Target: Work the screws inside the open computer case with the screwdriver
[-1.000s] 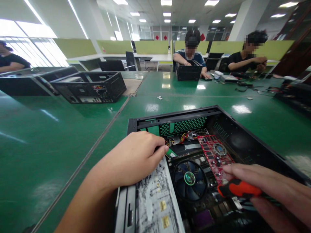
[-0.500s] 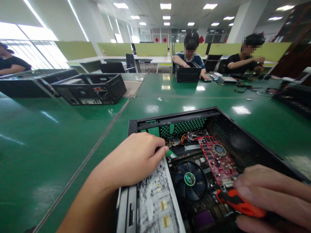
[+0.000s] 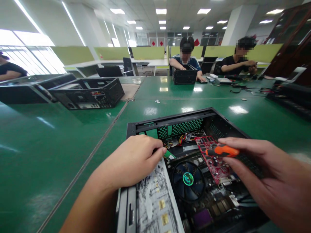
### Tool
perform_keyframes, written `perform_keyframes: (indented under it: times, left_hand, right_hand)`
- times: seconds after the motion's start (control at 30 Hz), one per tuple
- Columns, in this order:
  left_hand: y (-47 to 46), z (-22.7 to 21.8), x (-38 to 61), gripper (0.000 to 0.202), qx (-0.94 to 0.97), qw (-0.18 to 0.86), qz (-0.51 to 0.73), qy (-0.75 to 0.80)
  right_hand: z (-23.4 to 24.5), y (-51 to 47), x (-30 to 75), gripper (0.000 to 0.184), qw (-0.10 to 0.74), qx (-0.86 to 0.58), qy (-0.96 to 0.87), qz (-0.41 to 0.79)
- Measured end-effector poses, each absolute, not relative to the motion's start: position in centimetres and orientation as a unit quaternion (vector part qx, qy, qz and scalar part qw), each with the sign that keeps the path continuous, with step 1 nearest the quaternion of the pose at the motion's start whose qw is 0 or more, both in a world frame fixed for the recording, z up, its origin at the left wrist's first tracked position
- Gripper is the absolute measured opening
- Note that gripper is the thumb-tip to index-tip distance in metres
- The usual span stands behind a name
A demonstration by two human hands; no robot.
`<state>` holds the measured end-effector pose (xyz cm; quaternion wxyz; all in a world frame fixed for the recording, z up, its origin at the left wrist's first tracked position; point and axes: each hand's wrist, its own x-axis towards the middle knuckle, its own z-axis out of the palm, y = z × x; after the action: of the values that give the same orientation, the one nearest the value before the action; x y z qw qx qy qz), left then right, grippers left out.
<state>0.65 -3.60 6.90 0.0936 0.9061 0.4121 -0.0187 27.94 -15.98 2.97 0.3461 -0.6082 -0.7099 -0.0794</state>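
Observation:
An open black computer case [image 3: 170, 120] lies before me on the green table. My left hand [image 3: 136, 160] rests over the scuffed metal drive bay [image 3: 149, 200], its fingers curled and thumb pressed in. Next to that thumb tip is a green circuit board [image 3: 170, 155]; whether the fingers grip it is hidden. My right hand [image 3: 262, 168] pinches an orange and black screwdriver [image 3: 224, 150] by its handle, above the red graphics card [image 3: 209, 155]. No shaft of the screwdriver can be made out. A black cooling fan [image 3: 188, 179] sits between the drive bay and the card.
Two other cases, one a black case [image 3: 89, 94], stand at the left. Across the table [image 3: 155, 89], a person [image 3: 186, 61] works at a small black box [image 3: 184, 77]. Another person [image 3: 239, 61] sits at the right near cables and parts. A small white piece [image 3: 157, 101] lies mid-table.
My right hand has lifted the screwdriver from low in the case up over the red card, its handle now roughly level. The left hand stays on the drive bay. The camera view has shifted slightly.

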Motion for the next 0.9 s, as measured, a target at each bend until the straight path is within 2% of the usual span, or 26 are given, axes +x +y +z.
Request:
perform_keyframes:
  times: [0.2,0.9]
  left_hand:
    - [-3.4,6.7,0.6,0.041,0.906,0.097,-0.020,0.412]
    - [-3.5,6.8,0.5,0.041,0.906,0.100,-0.005,0.411]
  right_hand:
    - [5.1,-13.9,26.3,0.018,0.326,-0.591,-0.736,-0.048]
    - [4.4,-13.8,26.6,0.020,0.342,-0.604,-0.719,0.009]
